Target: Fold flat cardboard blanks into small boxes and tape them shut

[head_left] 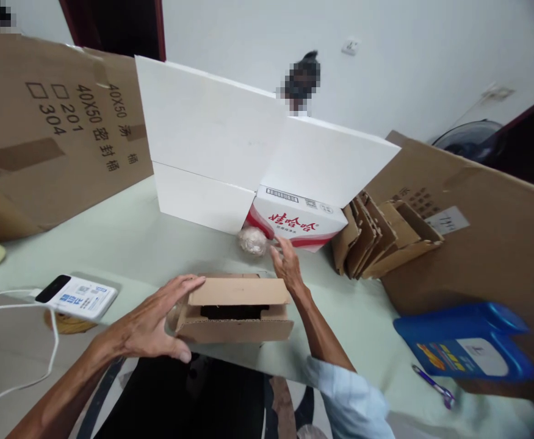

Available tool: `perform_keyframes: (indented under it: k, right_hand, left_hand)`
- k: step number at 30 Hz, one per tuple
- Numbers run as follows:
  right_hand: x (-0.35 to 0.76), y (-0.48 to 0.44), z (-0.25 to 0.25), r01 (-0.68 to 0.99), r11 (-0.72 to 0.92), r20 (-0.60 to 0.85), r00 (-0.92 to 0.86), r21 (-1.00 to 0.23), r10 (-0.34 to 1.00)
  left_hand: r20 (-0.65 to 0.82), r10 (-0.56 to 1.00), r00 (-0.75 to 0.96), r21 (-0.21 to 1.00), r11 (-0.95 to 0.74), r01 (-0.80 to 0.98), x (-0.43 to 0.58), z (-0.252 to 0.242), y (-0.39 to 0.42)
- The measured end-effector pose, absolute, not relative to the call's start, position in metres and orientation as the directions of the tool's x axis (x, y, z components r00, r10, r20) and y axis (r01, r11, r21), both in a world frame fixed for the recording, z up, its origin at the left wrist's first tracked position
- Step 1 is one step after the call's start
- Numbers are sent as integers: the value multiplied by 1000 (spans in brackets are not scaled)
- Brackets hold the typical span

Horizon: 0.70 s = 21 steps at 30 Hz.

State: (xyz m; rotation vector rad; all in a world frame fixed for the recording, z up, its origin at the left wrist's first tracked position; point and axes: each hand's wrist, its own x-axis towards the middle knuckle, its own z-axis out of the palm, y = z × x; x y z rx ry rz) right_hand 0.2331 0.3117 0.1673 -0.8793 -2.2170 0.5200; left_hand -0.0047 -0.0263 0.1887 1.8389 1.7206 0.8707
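Note:
A small brown cardboard box lies on the pale green table with a flap raised and a dark opening showing. My left hand spans its left end, index finger at the flap's corner and thumb by the lower front corner. Beyond the box, my right hand reaches forward with its fingers apart and nothing in them. Just left of those fingertips sits a round, crinkled bundle of clear plastic. Behind it stands a white and red printed carton.
White boards stand upright behind the carton. Folded cardboard pieces lean at right, near a blue bottle and a purple pen-like object. A cabled white phone-like device lies left. Large cardboard boxes flank the table.

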Motion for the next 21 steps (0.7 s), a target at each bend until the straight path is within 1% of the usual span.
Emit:
perform_keyframes:
  k: [3, 4, 5, 7, 9, 11, 14, 16, 17, 18, 19, 21]
  right_hand:
    - [270, 261, 197, 355, 743, 557, -499, -568, 664]
    - [281, 243, 207, 311, 774, 626, -459, -552, 630]
    - [292, 224, 217, 273, 811, 683, -439, -517, 583]
    - [308, 192, 231, 207, 881, 730, -497, -425, 469]
    - [317, 167, 239, 162, 933, 718, -601, -323, 352]
    - [320, 151, 239, 150, 960, 684, -676, -237, 275]
    - [320, 138, 234, 164, 973, 668, -708, -159, 229]
    - [320, 130, 231, 157, 978, 674, -708, -141, 211]
    - [321, 126, 231, 149, 979, 675, -709, -138, 203]
    - [322, 123, 232, 140, 981, 672, -714, -138, 196]
    - [323, 119, 233, 130, 982, 665, -722, -138, 190]
    - [326, 113, 235, 114, 983, 640, -747, -143, 180]
  left_hand:
    - [135, 991, 8, 742, -107, 662, -8, 199, -27]
    - [142, 990, 2, 747, -109, 655, -8, 205, -26]
    - [154, 988, -4, 752, -114, 649, -7, 210, -24]
    - [176, 984, -28, 762, -118, 636, -3, 222, -18]
    - [191, 979, -69, 769, -106, 631, 1, 230, -11]
    - [199, 974, -111, 774, -87, 627, 6, 235, -4]
    - [191, 959, -211, 789, -22, 614, 11, 236, 3]
    - [177, 941, -288, 789, 39, 614, 14, 238, 5]
    - [194, 935, -298, 781, 36, 623, 16, 239, 5]
    - [227, 935, -272, 767, 0, 641, 17, 241, 4]
    - [268, 940, -211, 745, -63, 664, 17, 243, 3]
    - [328, 944, -39, 685, -209, 698, 17, 248, 0]
